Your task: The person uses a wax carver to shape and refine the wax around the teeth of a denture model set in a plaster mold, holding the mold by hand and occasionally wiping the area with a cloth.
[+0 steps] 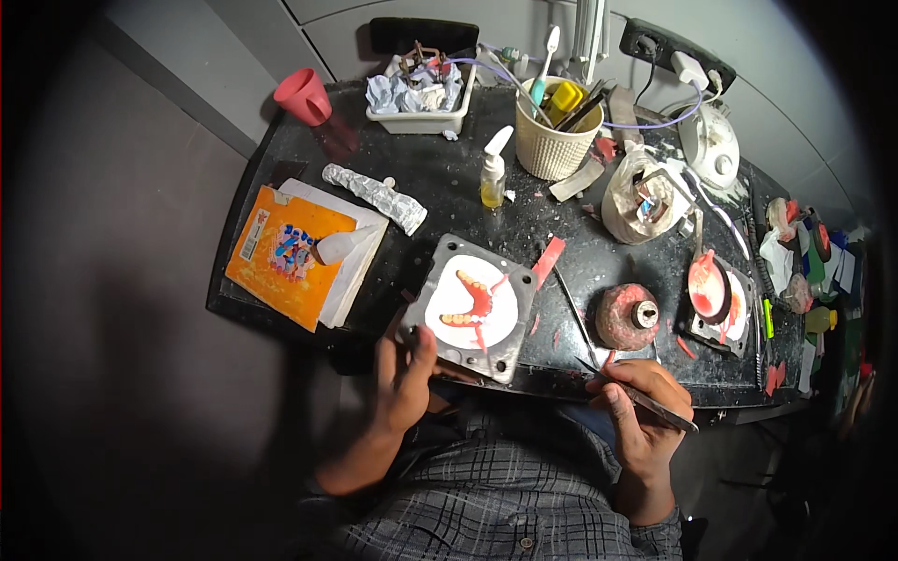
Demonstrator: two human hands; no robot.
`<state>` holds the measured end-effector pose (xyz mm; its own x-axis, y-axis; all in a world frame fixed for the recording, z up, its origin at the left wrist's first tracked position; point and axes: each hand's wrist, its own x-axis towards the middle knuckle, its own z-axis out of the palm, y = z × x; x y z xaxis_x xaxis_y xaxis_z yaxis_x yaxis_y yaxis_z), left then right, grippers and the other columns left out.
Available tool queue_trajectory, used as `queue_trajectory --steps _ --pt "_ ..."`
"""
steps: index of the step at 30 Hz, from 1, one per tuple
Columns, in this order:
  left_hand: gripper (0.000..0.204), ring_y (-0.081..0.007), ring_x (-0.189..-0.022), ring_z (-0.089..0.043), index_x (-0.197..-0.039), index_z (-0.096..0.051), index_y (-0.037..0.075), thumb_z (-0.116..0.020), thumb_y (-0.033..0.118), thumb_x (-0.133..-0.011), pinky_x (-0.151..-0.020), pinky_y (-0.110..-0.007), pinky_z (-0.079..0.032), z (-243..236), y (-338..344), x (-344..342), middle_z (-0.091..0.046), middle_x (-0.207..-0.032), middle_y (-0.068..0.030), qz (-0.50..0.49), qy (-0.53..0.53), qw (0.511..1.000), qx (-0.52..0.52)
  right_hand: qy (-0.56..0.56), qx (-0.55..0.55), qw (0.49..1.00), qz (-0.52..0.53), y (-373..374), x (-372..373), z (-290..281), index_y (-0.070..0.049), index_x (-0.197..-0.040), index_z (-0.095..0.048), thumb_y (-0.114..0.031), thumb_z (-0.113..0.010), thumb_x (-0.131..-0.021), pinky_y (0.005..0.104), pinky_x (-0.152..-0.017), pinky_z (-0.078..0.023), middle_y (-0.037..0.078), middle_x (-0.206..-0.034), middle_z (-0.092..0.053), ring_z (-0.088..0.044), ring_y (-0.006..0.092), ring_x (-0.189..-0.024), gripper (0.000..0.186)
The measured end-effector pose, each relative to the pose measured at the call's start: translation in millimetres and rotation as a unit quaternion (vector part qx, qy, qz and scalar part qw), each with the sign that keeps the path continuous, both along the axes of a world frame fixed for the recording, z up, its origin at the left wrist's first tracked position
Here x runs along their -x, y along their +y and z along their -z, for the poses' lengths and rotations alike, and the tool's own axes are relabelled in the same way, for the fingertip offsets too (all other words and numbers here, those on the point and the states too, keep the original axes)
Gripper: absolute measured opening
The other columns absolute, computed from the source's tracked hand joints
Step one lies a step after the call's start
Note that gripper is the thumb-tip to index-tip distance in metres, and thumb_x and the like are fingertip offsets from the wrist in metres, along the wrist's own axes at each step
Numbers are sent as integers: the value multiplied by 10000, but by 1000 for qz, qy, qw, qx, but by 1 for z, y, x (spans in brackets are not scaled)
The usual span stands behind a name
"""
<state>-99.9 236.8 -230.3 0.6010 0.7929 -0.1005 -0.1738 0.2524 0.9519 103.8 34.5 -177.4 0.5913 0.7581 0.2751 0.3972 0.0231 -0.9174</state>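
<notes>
Right at the middle of the bench's (pixel 444 173) near edge, the person's left hand (pixel 402 397) clasps a grey square plate (pixel 508 363) by its near left side, thumb on top and the other fingers partly hidden, with a white disc (pixel 505 318) on it carrying pink wax and a curved row of teeth (pixel 460 319). Farther right along that edge, the right hand (pixel 645 444) pinches a slim dark tool (pixel 672 413) between thumb and fingers, near a pink-crusted round pot (pixel 617 325). An orange-covered book (pixel 267 266) lies toward the bench's left edge, and a red cup (pixel 301 98) stands at its far left corner.
</notes>
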Motion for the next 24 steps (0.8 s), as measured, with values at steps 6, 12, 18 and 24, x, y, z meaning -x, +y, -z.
queue_trajectory --steps 6,12,18,24 --pt "584 -164 -688 -739 -1257 -561 -89 -866 284 -926 -601 -279 -616 -34 5 22 -740 -1096 -146 182 183 964 67 -66 -6 998 -22 16 3 4 89 -1067 -752 82 -773 -893 321 -795 -598 205 -996 -770 -765 270 -877 175" --pt "674 -104 -654 -672 -1139 -665 -50 -992 384 -741 -514 -272 -508 -8 -18 21 -768 -918 -103 169 174 970 -30 -174 -5 981 -88 33 18 5 86 -1109 -721 77 -821 -852 330 -773 -641 215 -1027 -767 -792 305 -907 276" --pt "792 -198 -609 -613 -919 -727 -3 -969 679 -597 -563 -362 -539 -61 40 49 -682 -798 -95 262 256 853 -371 -231 6 968 -96 37 30 10 95 -1069 -731 50 -844 -812 396 -884 -667 245 -1071 -760 -786 346 -1038 284" --pt "1276 -465 -1380 -490 -1450 -537 -92 -828 845 -634 -1099 -561 -448 -56 39 -3 -448 -1502 -347 139 216 770 -584 -272 -11 959 -79 45 36 20 97 -1015 -740 10 -839 -818 418 -903 -664 239 -1024 -760 -784 357 -1033 237"
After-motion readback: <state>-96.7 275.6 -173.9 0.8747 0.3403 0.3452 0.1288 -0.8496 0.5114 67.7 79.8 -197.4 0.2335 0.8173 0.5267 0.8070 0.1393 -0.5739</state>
